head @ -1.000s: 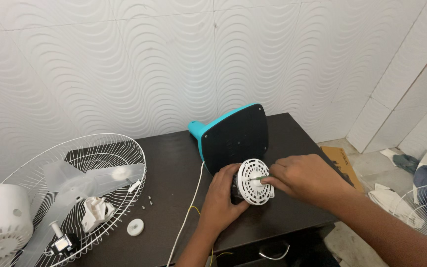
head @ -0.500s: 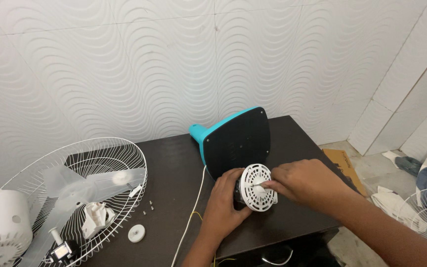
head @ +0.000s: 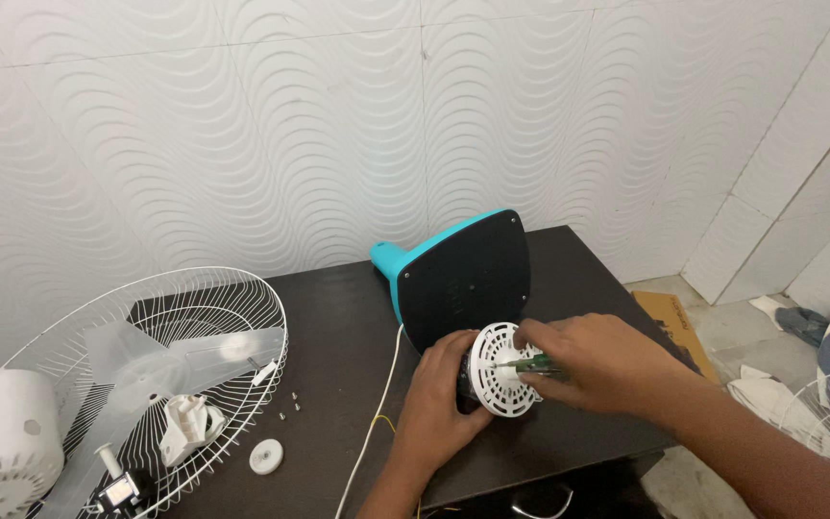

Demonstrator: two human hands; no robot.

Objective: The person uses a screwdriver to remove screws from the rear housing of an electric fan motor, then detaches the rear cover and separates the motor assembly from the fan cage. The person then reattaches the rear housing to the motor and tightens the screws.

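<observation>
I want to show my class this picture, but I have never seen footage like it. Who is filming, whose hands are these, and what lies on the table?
The picture comes from a camera worn on a person's head, looking down at that person's own two bare hands. The left hand steadies a round white vented part, seemingly a fan motor cover, on a dark table. The right hand holds a green-handled screwdriver with its tip at the part's middle. Behind stands a teal fan base tipped on its side, with a white cord running off it. To the left lie a wire fan guard with a clear blade in it, a few small screws and a small white disc.
</observation>
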